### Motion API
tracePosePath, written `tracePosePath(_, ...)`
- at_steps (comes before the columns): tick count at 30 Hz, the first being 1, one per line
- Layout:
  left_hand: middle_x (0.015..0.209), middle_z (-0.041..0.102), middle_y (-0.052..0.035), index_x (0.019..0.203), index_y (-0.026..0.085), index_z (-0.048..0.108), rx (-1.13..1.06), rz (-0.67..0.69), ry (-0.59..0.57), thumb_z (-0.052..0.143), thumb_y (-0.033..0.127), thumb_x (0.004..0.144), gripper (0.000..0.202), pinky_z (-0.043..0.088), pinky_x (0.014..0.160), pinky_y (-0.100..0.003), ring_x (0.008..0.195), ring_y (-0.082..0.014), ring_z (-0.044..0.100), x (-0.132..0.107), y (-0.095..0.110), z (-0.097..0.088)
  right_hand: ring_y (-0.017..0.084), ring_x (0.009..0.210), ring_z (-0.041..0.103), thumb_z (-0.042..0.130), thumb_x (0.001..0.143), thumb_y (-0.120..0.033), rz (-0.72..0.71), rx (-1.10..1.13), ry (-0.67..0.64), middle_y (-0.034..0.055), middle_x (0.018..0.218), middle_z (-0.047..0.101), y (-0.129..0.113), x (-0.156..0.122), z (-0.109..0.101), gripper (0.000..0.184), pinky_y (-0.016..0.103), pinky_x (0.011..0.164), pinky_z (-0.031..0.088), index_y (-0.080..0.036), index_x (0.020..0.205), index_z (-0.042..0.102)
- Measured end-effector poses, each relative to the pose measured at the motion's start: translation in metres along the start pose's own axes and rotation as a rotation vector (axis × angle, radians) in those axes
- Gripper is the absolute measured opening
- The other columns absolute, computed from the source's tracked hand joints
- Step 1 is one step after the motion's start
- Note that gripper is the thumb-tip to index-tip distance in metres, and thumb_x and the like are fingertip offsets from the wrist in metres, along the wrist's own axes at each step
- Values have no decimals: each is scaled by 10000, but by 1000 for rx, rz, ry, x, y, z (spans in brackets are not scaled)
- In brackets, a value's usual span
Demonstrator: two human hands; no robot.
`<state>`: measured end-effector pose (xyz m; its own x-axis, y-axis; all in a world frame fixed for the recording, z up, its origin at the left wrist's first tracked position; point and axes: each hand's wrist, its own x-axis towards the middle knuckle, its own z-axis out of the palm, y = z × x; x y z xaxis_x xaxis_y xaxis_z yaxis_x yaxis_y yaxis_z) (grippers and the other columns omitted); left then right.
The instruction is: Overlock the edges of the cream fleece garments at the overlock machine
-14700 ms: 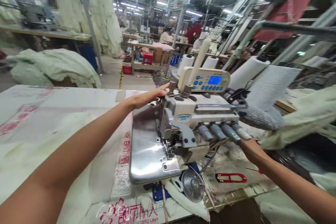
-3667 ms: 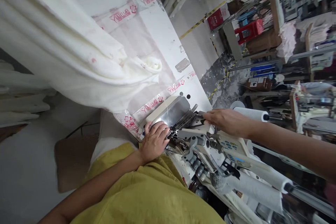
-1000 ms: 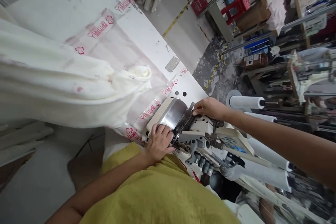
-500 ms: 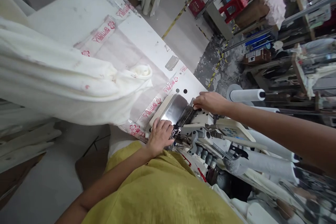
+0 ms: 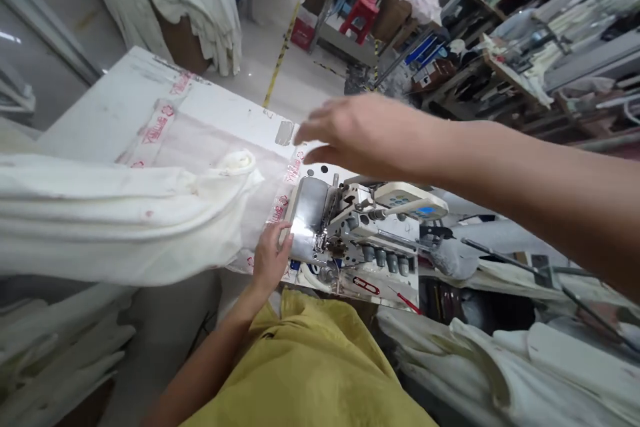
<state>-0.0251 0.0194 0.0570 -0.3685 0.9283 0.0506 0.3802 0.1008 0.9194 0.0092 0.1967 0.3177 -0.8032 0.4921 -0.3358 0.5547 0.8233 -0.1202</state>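
Since the preceding frame, the right hand point(image 5: 345, 133) has risen off the sewing machine point(image 5: 367, 223) and the left hand point(image 5: 269, 260) has shifted from the metal plate point(image 5: 311, 207) to its edge. Right grip: fingers extended, thumb apart, above the desk point(image 5: 223, 101). Left grip: fingers loosely spread; plate contact cannot be determined. The machine sits on the desk, right of the white fabric point(image 5: 140, 220).

A hand could pass over the white tabletop point(image 5: 225, 107) between the bundled cloth point(image 5: 160, 220) and the far edge; the right hand point(image 5: 345, 130) hangs across its machine end. The left hand point(image 5: 269, 260) narrows the gap between cloth and metal plate point(image 5: 309, 210); the sewing machine point(image 5: 353, 227) and its 4 grey knobs point(image 5: 381, 257) bar the right.
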Motion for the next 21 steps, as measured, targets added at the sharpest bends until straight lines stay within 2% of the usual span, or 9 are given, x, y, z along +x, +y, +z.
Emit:
tracePosePath(2, 1025, 636, -70, 1040, 188, 561, 22, 67, -49, 419, 266, 908, 209, 464, 906, -361, 1002, -205, 587, 4, 1, 2, 139, 903, 622, 529, 854, -329, -147, -19, 233, -25, 968, 654, -20, -46, -14, 270, 330, 817, 442, -204, 1061, 648)
tracePosePath(4, 1028, 637, -75, 1054, 182, 561, 47, 153, -92, 414, 257, 904, 223, 462, 918, -371, 1005, -209, 585, 13, -2, 8, 107, 728, 644, 494, 870, -312, -67, 210, 469, -35, 798, 669, -30, -102, 6, 213, 279, 710, 499, -318, 978, 677)
tracePosePath(7, 1126, 611, -78, 1099, 190, 558, 90, 313, -159, 436, 242, 891, 247, 414, 997, -402, 1103, -217, 535, 27, -13, 23, 149, 597, 640, 569, 814, -283, 53, 439, 766, -10, 684, 684, -27, -172, 104, 212, 277, 502, 510, -407, 952, 672)
tracePosePath(9, 1219, 563, -79, 1095, 202, 569, 135, 412, -190, 424, 222, 892, 250, 365, 1050, -429, 1198, -224, 460, 34, -23, 34, 184, 546, 622, 551, 814, -253, 274, 469, 996, -9, 630, 669, -19, -195, 190, 192, 325, 490, 491, -396, 867, 668)
tracePosePath(11, 1278, 517, -79, 1090, 204, 574, 178, 480, -201, 380, 198, 899, 273, 336, 1077, -440, 1262, -222, 389, 37, -34, 44, 204, 547, 614, 535, 830, -296, 506, 515, 1112, 4, 615, 654, -11, -202, 272, 139, 355, 536, 488, -349, 789, 657)
tracePosePath(13, 1303, 492, -78, 1105, 200, 565, 198, 516, -191, 337, 182, 901, 306, 318, 1091, -439, 1287, -213, 355, 37, -45, 50, 207, 556, 606, 501, 852, -354, 651, 588, 1156, 11, 598, 632, -8, -201, 337, 183, 350, 551, 476, -310, 738, 637)
tracePosePath(16, 1309, 489, -76, 1114, 195, 556, 169, 517, -173, 367, 208, 876, 303, 300, 1098, -445, 1277, -219, 377, 35, -55, 52, 204, 562, 591, 470, 868, -405, 674, 686, 1120, 16, 601, 615, -16, -201, 407, 252, 328, 543, 462, -281, 710, 621)
tracePosePath(19, 1303, 496, -80, 1102, 195, 559, 91, 468, -149, 431, 280, 840, 304, 337, 1065, -451, 1237, -240, 434, 31, -60, 46, 210, 631, 611, 475, 868, -421, 609, 786, 1019, 27, 690, 645, -31, -212, 451, 242, 330, 595, 485, -273, 767, 638)
tracePosePath(21, 1307, 491, -96, 1121, 191, 551, 52, 453, -140, 454, 333, 830, 338, 377, 1025, -468, 1209, -261, 465, 26, -63, 39, 209, 710, 636, 504, 856, -427, 607, 894, 983, 34, 822, 676, -36, -225, 463, 217, 327, 644, 508, -274, 911, 648)
